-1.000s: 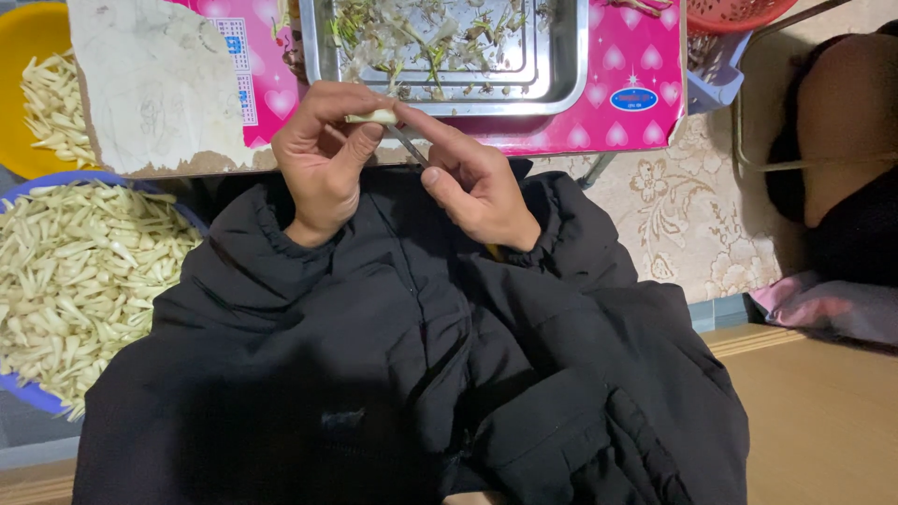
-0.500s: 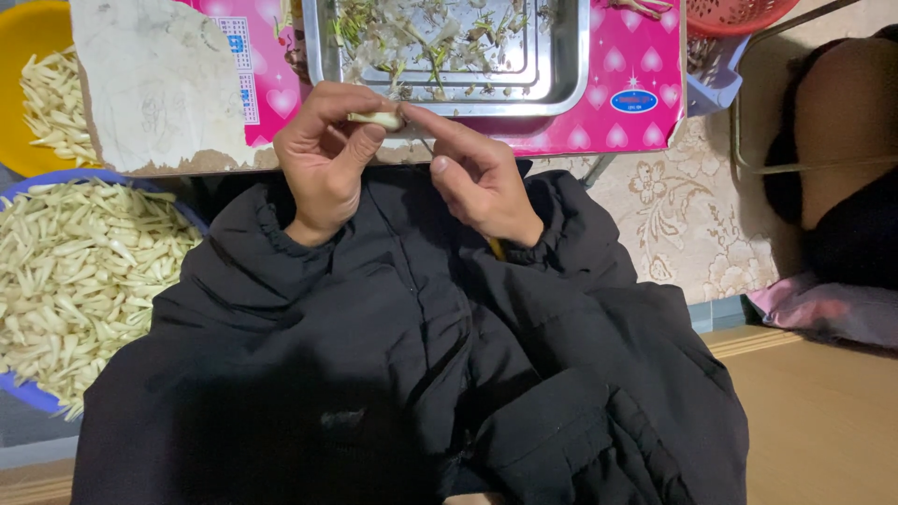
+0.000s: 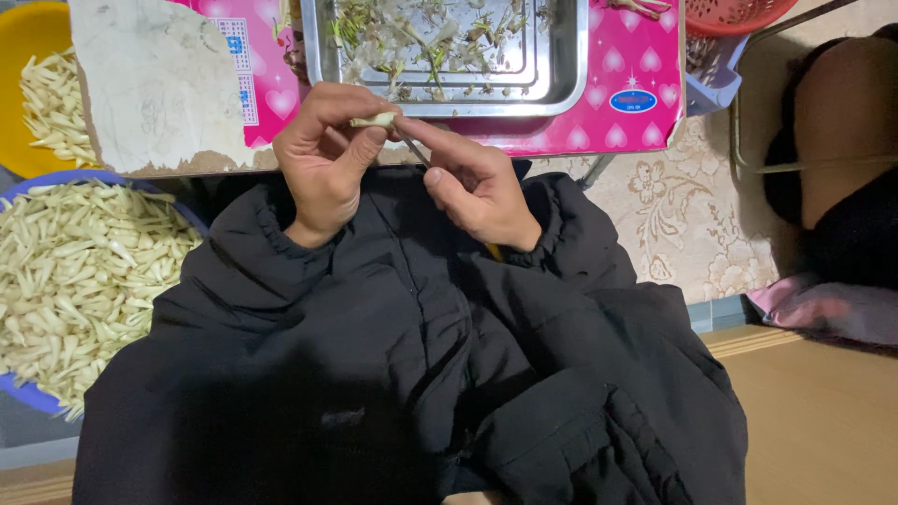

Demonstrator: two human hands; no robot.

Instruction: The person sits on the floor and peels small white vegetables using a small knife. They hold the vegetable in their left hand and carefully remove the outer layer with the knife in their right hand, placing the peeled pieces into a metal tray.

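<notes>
My left hand point(image 3: 325, 161) pinches a small pale bud-like piece point(image 3: 372, 120) between thumb and fingers, just in front of a steel tray point(image 3: 561, 70). My right hand point(image 3: 472, 182) grips a thin knife point(image 3: 413, 150) whose blade tip touches the piece; a yellowish handle end point(image 3: 493, 251) shows below the palm. Both hands sit close together above my black jacket. The tray holds green and white trimmings point(image 3: 421, 37).
A blue basin point(image 3: 28, 393) full of pale peeled pieces sits at the left, a yellow bowl point(image 3: 28, 47) with more behind it. The tray rests on a pink box point(image 3: 617, 103). A red basket point(image 3: 739, 14) and a dark shape are at the right.
Both hands have stayed in place; the right hand's fingers shifted slightly along the knife against the piece.
</notes>
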